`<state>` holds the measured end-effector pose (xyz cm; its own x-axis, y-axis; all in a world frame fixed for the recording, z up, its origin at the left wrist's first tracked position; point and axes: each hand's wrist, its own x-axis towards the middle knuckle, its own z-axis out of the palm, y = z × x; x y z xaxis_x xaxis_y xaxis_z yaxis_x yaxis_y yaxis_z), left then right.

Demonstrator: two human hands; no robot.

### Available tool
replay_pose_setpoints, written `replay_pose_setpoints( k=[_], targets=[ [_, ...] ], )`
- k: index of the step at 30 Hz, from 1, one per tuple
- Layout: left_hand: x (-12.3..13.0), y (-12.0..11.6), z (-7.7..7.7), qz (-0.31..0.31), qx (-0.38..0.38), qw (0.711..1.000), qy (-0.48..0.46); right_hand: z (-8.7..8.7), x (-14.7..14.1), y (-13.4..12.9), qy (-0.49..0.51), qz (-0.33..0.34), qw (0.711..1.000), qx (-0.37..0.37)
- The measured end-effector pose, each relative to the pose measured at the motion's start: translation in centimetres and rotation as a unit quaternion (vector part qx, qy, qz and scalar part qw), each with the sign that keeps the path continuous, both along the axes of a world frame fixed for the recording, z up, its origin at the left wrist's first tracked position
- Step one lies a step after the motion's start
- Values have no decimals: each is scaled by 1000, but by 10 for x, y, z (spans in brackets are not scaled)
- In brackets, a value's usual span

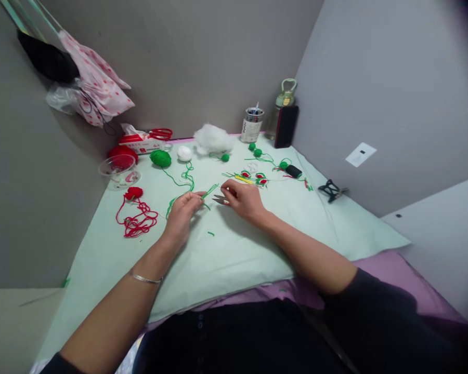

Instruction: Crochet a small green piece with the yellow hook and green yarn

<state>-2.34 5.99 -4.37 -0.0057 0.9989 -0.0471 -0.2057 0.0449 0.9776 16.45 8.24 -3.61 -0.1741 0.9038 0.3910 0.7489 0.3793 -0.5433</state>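
Viewing remotely, I record the left hand (184,214) clamped, thumb to finger, on strands of green yarn (209,192) above the pale cloth (237,257). The right hand (245,200) grips small scissors (220,201), blades toward the yarn; whether its fingertips also pinch a strand, I cannot tell. A green snippet (211,234) lies nearby.

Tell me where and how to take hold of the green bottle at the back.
Best by the raised loop on top of the bottle, probably from above: the loop stands clear, while the phone covers part of the body's front.
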Motion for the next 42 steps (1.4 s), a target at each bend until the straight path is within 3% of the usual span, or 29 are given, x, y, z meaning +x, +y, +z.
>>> replay_pose_setpoints(
  k=[8,11,15,17,19,21,23,27,31,36,42],
  targets=[
    [-14,10,8,50,39,998,-13,4,8,12,83,-5,995,-52],
    [-22,17,5,102,67,992,40,6,8,11,119,25,989,-81],
    [-22,13,6,174,154,962,141,10,6,6,152,73,979,-111],
    [-16,7,8,151,198,951,185,11,5,3,163,106,973,-126],
    [-11,1,9,83,226,946,217,12,4,0,172,141,964,-142],
    [-7,-1,9,27,237,943,231,13,4,-1,181,168,956,-156],
    [-6,-2,8,8,236,945,227,15,4,-1,212,181,946,-164],
    [-7,-2,9,27,214,960,180,14,-1,-1,301,218,912,-176],
    [-7,1,11,36,179,980,85,6,-12,-3,273,316,876,-239],
    [-35,18,24,53,117,986,-104,-3,-15,-2,227,280,902,-239],
    [-101,33,52,136,108,940,-295,-7,-5,8,125,222,940,-228]
  ],
)
